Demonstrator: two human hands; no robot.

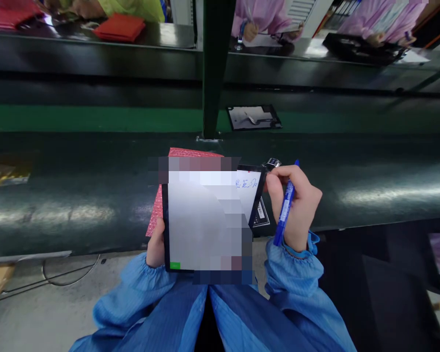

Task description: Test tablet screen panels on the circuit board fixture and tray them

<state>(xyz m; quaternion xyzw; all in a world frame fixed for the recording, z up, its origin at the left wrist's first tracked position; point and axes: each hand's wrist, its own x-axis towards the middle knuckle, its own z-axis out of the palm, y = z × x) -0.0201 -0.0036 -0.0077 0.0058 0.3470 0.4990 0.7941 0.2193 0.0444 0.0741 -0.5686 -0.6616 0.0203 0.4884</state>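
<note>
My left hand (156,244) is closed on the left edge of a flat display panel (196,225), thumb on its front. The panel has a pale grey face, a black border and a green sticker at the lower left. Behind it, partly hidden, lies a second black-edged panel (252,193) with blue handwriting on its white face. My right hand (297,200) has a blue marker pen (285,210) tucked between its fingers. Its thumb and forefinger are pinched together at the second panel's upper right corner; whether they grip it I cannot tell. Blurred blocks cover part of both panels.
Pink bubble wrap (156,210) lies beneath the panels on the dark green bench (77,195). Another panel (254,117) rests farther back, right of a green post (214,68). A clear yellowish bag (7,171) is at far left. Co-workers sit across, near red pouches (120,27).
</note>
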